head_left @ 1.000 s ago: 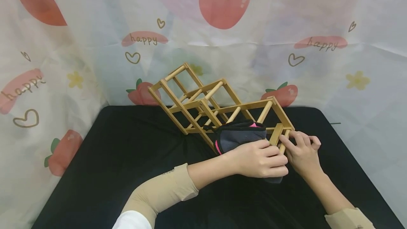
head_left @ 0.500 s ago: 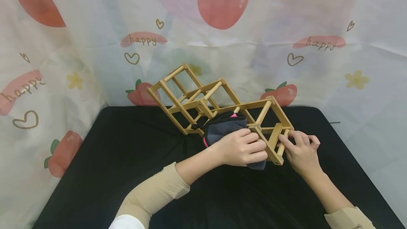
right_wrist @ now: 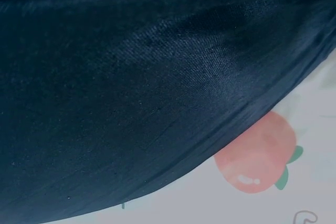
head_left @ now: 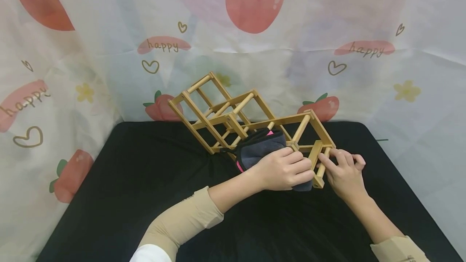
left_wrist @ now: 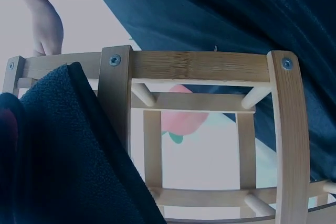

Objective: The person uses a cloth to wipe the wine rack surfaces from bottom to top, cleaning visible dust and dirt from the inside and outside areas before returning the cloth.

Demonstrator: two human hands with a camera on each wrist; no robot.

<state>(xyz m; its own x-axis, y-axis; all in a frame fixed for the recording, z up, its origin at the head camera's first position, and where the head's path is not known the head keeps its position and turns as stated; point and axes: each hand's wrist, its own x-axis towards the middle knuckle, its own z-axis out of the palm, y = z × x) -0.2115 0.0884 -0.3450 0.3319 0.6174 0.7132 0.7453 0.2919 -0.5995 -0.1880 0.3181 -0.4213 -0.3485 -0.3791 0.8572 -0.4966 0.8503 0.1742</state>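
A folding wooden rack (head_left: 269,123), probably a wine rack, lies at a slant on the black-covered table. My left hand (head_left: 285,169) grips a dark blue fleecy cloth (head_left: 260,148) with black edging and pink bits, against the rack's near right side. In the left wrist view the cloth (left_wrist: 68,150) lies over the slats on the left, beside a screwed upright. My right hand (head_left: 346,173) holds the rack's end dowel (head_left: 323,163) at the right, thumb and fingers around it. The right wrist view shows neither hand nor rack.
Black fabric (head_left: 109,197) covers the table, its far edge running behind the rack. A pale printed curtain (head_left: 233,60) with fruit and "happy" lettering hangs at the back and on both sides.
My left hand with the cloth slid left along the rack, then came a little back to the right. My right hand stays at the end dowel, and the rack keeps its place.
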